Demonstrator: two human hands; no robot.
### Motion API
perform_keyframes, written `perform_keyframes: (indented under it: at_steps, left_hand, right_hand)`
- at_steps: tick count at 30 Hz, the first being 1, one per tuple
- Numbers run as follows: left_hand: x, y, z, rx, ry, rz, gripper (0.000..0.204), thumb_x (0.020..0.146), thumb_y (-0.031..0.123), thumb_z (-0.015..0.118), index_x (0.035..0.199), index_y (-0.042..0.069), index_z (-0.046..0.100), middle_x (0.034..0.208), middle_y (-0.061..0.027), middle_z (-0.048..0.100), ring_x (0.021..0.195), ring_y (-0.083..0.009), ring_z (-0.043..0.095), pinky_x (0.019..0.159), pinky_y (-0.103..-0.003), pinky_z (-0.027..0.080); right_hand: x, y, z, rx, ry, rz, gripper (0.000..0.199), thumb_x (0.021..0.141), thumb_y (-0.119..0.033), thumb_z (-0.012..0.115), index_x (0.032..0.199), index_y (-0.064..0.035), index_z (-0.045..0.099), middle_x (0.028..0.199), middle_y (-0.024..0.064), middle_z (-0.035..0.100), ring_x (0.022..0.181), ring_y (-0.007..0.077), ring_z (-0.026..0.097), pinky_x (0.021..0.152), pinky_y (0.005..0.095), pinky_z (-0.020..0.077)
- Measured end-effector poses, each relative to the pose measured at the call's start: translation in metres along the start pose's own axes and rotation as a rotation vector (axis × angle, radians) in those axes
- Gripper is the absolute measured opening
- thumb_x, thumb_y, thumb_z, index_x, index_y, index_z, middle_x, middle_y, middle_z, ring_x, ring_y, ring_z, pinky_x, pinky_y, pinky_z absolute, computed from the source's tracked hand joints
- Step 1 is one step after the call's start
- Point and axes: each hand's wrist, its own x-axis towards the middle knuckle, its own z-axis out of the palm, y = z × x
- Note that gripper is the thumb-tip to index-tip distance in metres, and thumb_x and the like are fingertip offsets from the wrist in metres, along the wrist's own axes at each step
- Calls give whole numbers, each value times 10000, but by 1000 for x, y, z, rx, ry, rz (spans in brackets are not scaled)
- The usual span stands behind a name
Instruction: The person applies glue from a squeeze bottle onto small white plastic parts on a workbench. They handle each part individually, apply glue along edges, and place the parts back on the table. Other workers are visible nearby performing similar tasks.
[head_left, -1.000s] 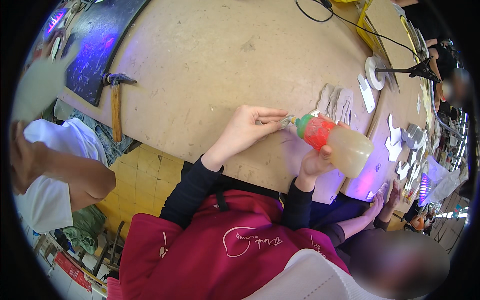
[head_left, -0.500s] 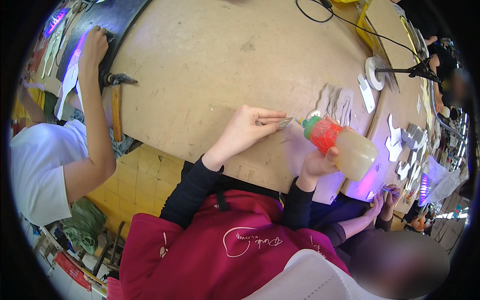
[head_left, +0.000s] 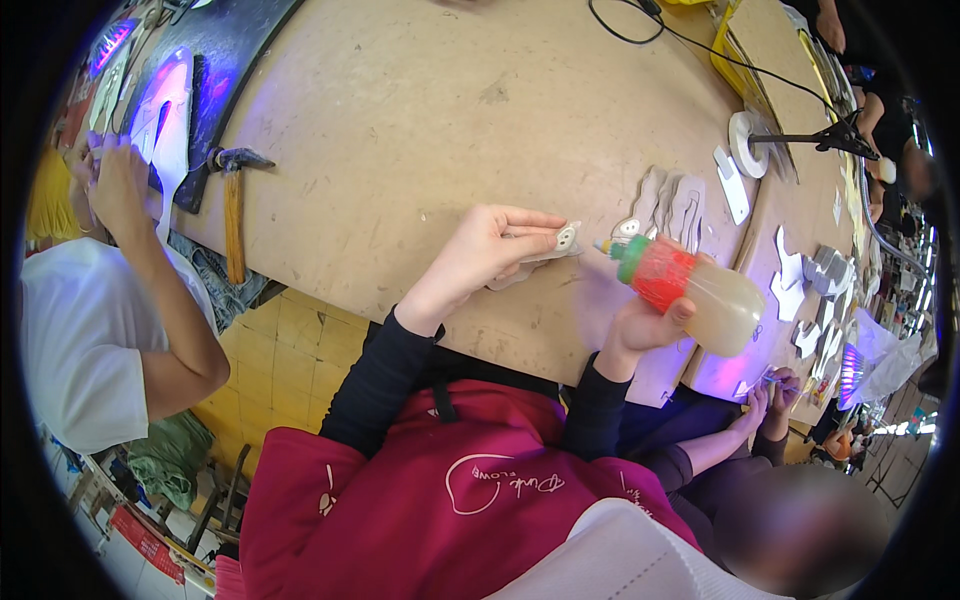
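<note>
Both hands are busy at the near edge of the workbench (head_left: 400, 120), close together but not touching. From my seat I see the left hand (head_left: 490, 250) pinching a small flat grey cutout (head_left: 548, 248) between fingers and thumb, holding it down on the board. The right hand (head_left: 640, 325) is wrapped around a squeeze bottle (head_left: 700, 295) with a red collar and green nozzle, tilted so the tip points left toward the cutout, just beside it; I cannot tell whether it touches. More grey cutouts (head_left: 670, 205) lie just beyond the bottle. That bench is a broad, scuffed tan board. A hammer (head_left: 233, 205) with a wooden handle lies at its left edge, beside a dark mat (head_left: 240, 50) lit with purple light. Far right, a black cable (head_left: 700, 50) runs to a small stand with a white round base (head_left: 745, 145). At the left a person in a white shirt (head_left: 80, 340) works with a hand (head_left: 115, 185) at the mat. Another person's hand (head_left: 775, 395) shows at the near right. Below the bench the floor (head_left: 290, 350) is yellow tile.
</note>
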Motion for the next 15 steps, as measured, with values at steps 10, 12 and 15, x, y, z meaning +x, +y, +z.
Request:
perform_keyframes:
  at_steps: [10, 12, 15]
  left_hand:
    - [-1, -3, 1, -15, -21, -19, 319, 936, 144, 680, 1201, -32, 690, 834, 1, 696, 507, 20, 366, 450, -181, 253]
    - [0, -3, 1, -21, -25, -20, 318, 937, 140, 677, 1200, -37, 688, 829, 1, 693, 506, 21, 366, 448, -182, 252]
    - [0, -3, 2, -30, -13, -23, 316, 939, 137, 673, 1198, -44, 686, 815, 2, 686, 503, 20, 361, 444, -186, 250]
  right_hand:
    - [-8, 1, 11, -69, -100, -11, 778, 837, -458, 791, 1344, 5, 426, 1251, 135, 540, 1021, 392, 657, 864, 513, 567]
    - [-8, 2, 12, -53, -99, -24, 773, 838, -440, 796, 1344, 11, 425, 1251, 135, 542, 1017, 397, 658, 864, 512, 568]
    - [-10, 2, 13, -50, -107, -30, 766, 843, -432, 795, 1343, 16, 427, 1251, 135, 543, 1011, 397, 660, 860, 507, 570]
